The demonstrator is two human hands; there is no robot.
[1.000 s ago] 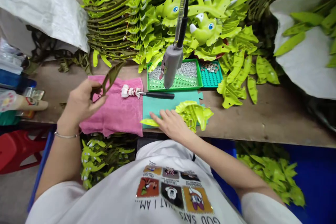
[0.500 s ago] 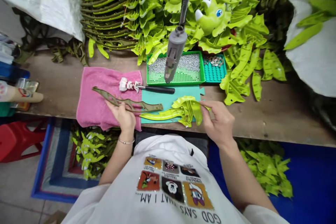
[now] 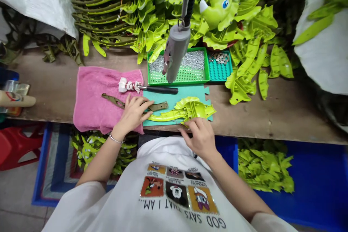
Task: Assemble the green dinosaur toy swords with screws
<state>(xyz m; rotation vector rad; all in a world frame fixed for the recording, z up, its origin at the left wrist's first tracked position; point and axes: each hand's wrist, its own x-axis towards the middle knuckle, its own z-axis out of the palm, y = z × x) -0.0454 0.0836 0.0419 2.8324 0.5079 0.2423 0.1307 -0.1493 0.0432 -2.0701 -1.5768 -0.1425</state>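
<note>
A lime-green plastic toy half-shell [image 3: 194, 109] lies with its hollow, ribbed side up on the teal foam mat [image 3: 201, 90]. My right hand [image 3: 200, 136] is at its near edge, thumb and index finger closing on a small projecting tip. Under my left hand [image 3: 133, 112] is a curved olive-green plastic strip [image 3: 160, 106], partly hidden by spread fingers resting on it. That strip crosses from the pink towel [image 3: 94, 98] onto the mat, just above the shell's long arm. A hammer [image 3: 161, 90] with a cloth-wrapped head lies behind both parts.
A grey electric screwdriver [image 3: 178, 49] hangs over a green tray [image 3: 206, 78] of small screws. Beside it, a teal tray [image 3: 227, 76] holds round metal discs. Stacked olive strips and lime-green shells [image 3: 217, 11] fill the back. Blue bins [image 3: 312, 185] stand below the table.
My left hand has gone from under the olive strip to on top of it, and the strip is lower. My right hand has moved from the shell's right end to its near edge.
</note>
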